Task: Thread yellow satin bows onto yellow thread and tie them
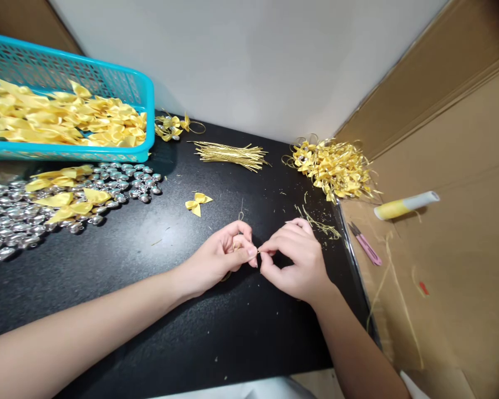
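Observation:
My left hand [228, 249] is closed in a pinch on a thin gold cord, part of which shows under the palm. The fingertips of my right hand [293, 257] meet it and pinch the same cord at its end. Most of the cord is hidden by the fingers. Just beyond my left fingers is a thin wire with a small loop [241, 215]; I cannot tell if it is held. A yellow ribbon bow [198, 204] lies on the black table [178, 343], a little farther off to the left.
A blue basket [147, 111] of yellow bows stands at the back left, behind many silver beads [23, 221]. Gold cords [230, 155] lie in a bundle at the back. Finished-looking bow loops [332, 169] pile at the right, near pink snips [366, 246] and a tube [407, 205].

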Motion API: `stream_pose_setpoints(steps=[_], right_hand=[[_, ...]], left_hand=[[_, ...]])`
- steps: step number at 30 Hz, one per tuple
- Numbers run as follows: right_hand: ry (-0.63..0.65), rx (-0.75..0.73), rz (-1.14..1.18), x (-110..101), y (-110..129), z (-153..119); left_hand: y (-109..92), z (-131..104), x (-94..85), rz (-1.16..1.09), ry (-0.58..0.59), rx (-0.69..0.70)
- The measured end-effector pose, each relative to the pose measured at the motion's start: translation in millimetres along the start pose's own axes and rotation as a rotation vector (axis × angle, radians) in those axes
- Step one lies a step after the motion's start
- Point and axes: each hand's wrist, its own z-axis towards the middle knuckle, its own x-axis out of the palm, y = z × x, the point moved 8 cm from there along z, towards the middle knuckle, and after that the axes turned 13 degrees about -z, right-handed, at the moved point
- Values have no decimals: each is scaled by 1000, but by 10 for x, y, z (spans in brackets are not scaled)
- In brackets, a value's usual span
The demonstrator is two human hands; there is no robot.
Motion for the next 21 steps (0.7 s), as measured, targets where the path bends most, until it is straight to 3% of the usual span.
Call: stream_pose_setpoints(steps=[16,19,21], right_hand=[[-26,2,105,-59,-67,-29],[17,-34,343,-32,-29,-26],[9,57,400,30,-111,-35]], left_hand=[[-27,-42,81,29,2,98],[-24,-80,121,97,60,103],[0,-144,240,291,163,97]])
